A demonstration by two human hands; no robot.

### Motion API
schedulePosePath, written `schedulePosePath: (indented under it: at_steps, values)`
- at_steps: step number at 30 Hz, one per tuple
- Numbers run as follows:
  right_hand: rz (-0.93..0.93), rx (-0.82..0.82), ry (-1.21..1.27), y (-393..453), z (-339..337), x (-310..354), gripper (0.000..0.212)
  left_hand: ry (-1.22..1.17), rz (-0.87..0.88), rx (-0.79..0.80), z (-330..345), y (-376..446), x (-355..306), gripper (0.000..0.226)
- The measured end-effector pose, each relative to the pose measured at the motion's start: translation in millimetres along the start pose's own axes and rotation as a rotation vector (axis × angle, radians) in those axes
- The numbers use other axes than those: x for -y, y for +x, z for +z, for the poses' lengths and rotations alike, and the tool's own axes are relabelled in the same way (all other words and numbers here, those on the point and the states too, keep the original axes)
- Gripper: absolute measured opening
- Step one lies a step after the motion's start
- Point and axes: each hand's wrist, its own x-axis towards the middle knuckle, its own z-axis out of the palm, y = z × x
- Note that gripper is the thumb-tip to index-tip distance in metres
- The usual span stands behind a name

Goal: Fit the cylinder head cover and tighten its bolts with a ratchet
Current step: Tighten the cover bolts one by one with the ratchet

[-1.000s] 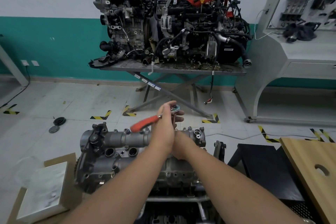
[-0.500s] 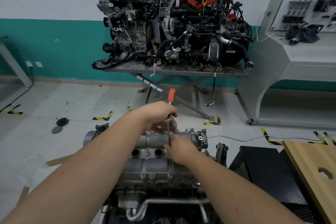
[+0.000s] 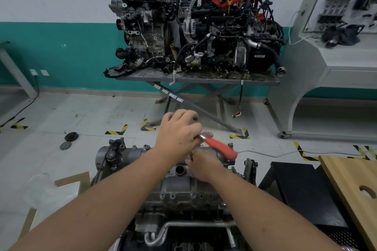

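Head view: both my hands on the ratchet over the cylinder head cover.

L hand is closed over the ratchet's head end, knuckles up; the orange grip sticks out to the right & slightly down, motion-blurred. R hand sits just below the L, fingers curled down at the cover's top near the tool's shank; can't tell exactly what it pinches. Cover lies on top of the engine directly in front of me, one round plug well visible just left of the R hand, bolt bosses along its near edge. Beyond, across the floor, two other engines stand on a counter by the wall. Wooden board w/ a hole at far right; cardboard at lower left.
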Motion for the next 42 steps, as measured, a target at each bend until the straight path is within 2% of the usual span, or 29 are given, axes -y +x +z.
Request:
schedulePosePath:
  at_steps: [2, 4, 6, 7, 9, 11, 14, 17, 21, 24, 26, 28, 30, 33, 36, 38, 42]
  values:
    - [0.021, 0.073, 0.139, 3, -3, 0, 0.031, -0.259, -0.177, -0.040, 9, -14, -9, 0.044]
    - [0.020, 0.097, 0.085, 10, -2, -2, 0.030, -0.717, -0.442, 0.001, 12, -18, -24, 0.046]
    - [0.051, 0.113, 0.043, 12, 0, -4, 0.030, -1.115, -0.730, -0.065, 12, -14, -38, 0.035]
    - [0.047, 0.096, 0.061, 12, 2, -6, 0.028, -1.229, -0.870, -0.113, 13, -10, -42, 0.031]
    - [0.039, 0.041, 0.065, 10, 4, -8, 0.025, -1.394, -1.105, -0.186, 16, -4, -46, 0.037]
    - [0.040, 0.054, 0.071, 10, 5, -8, 0.024, -1.533, -1.307, -0.235, 20, 3, -44, 0.047]
    - [0.058, 0.070, 0.094, 11, 3, -8, 0.026, -1.582, -1.450, -0.210, 21, 10, -31, 0.046]
    - [0.043, 0.050, 0.079, 11, 5, -8, 0.032, -1.514, -1.447, -0.038, 16, 17, -19, 0.041]
    - [0.033, 0.050, 0.052, 13, 8, -8, 0.031, -1.393, -1.363, 0.311, 8, 28, 2, 0.031]
    - [0.010, 0.041, 0.028, 12, 7, -8, 0.030, -1.226, -1.177, 0.582, -5, 39, 12, 0.023]
    - [-0.008, 0.043, 0.008, 12, 8, -8, 0.030, -1.031, -1.045, 0.707, -12, 45, 14, 0.020]
    - [-0.028, 0.058, -0.025, 12, 8, -9, 0.032, -0.805, -0.870, 0.784, -16, 53, 12, 0.020]
    - [-0.031, 0.072, -0.032, 13, 8, -9, 0.032, -0.516, -0.609, 0.822, -21, 59, 9, 0.022]
    - [-0.035, 0.075, -0.015, 15, 6, -10, 0.033, -0.118, -0.242, 0.735, -22, 55, -1, 0.033]
    - [-0.015, 0.040, 0.060, 14, 5, -13, 0.035, 0.035, -0.116, 0.477, -9, 37, -11, 0.042]
    - [-0.038, 0.019, 0.108, 13, 5, -12, 0.037, -0.109, -0.186, 0.318, 3, 19, -17, 0.052]
    - [-0.030, 0.081, 0.074, 15, 5, -10, 0.032, -0.772, -0.536, 0.037, 18, -6, -30, 0.055]
